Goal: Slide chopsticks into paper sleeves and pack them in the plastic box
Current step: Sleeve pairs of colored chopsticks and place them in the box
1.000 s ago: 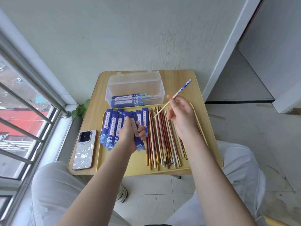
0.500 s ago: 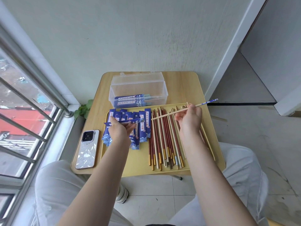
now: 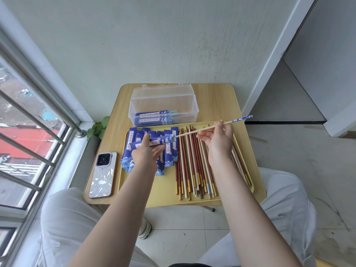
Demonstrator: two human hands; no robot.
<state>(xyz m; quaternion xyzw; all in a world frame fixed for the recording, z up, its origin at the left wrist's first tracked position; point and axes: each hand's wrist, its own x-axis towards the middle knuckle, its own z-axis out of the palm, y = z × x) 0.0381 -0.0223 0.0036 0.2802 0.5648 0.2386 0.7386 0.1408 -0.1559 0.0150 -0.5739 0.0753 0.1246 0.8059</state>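
Early stage: box (image 3: 163, 110) holds few sleeved pairs. Left hand (image 3: 146, 153) pinches sleeve (image 3: 154, 142); right hand (image 3: 217, 139) grips chopstick (image 3: 194, 131), tip at sleeve mouth (not inserted). Many chopsticks remain below right hand.

Two hands, the left hand (image 3: 144, 155) and right hand (image 3: 219, 139), are showing, one paper sleeve (image 3: 154, 142) and one chopstick (image 3: 208, 127) are being held, two sleeved pairs (image 3: 154, 118) are lying in one plastic box (image 3: 163, 101), and one phone (image 3: 103, 175) and one tray (image 3: 165, 189) are sitting on one table (image 3: 215, 99).
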